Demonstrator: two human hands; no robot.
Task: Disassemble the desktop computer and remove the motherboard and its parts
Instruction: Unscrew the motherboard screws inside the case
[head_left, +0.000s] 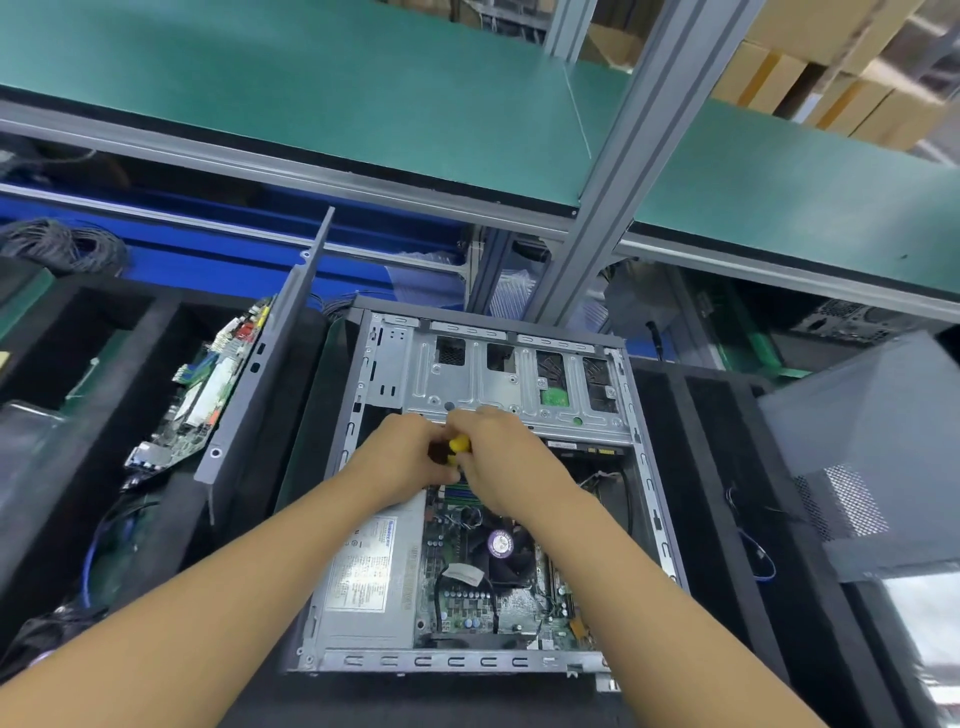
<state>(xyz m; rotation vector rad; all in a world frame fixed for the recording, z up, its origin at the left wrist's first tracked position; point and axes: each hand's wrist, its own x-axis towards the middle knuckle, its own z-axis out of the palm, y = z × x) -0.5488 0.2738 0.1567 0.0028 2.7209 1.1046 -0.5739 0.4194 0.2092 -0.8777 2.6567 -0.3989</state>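
Note:
An open desktop computer case (652, 519) lies flat in front of me. Inside, the green motherboard (467, 597) carries a black CPU fan (506, 551), and a silver power supply (363, 577) sits to its left. A metal drive cage (498, 384) fills the far end. My left hand (402, 454) and my right hand (498, 457) meet over the middle of the case, just below the drive cage. Both hold a screwdriver with a yellow and black handle (458, 445). Its tip is hidden under my hands.
A removed grey side panel (265, 364) leans upright to the left, with another circuit board (208, 395) behind it. A perforated grey panel (862, 457) stands at the right. A shelf with a green mat (363, 93) and an aluminium post (613, 187) rise beyond the case.

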